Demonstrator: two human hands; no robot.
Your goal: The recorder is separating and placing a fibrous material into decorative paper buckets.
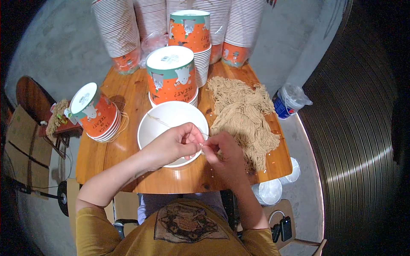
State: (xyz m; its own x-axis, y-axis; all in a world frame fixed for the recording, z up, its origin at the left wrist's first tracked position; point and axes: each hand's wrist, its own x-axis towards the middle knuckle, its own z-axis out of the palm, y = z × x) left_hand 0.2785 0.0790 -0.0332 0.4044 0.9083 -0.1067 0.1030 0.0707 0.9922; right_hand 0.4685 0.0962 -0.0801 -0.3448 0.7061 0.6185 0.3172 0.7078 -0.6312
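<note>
An open white paper bucket (149, 132) stands at the table's near edge, its mouth toward me. A thin tan string (158, 120) runs across its inside toward my fingers. Over the bucket's right rim my left hand (181, 141) is closed in a pinch on the string. Fingertip to fingertip with it, my right hand (224, 153) also pinches, at the same spot by the rim. The short piece of string between the fingers is mostly hidden. Just right of my right hand lies a large heap of tan strings (243, 115).
Behind the bucket stand upside-down stacks of orange printed buckets (171, 81), and another stack (96, 113) with string loops is at left. Tall bagged stacks (115, 30) line the wooden table's (128, 179) far edge. A lidded pail (290, 100) sits off the right side.
</note>
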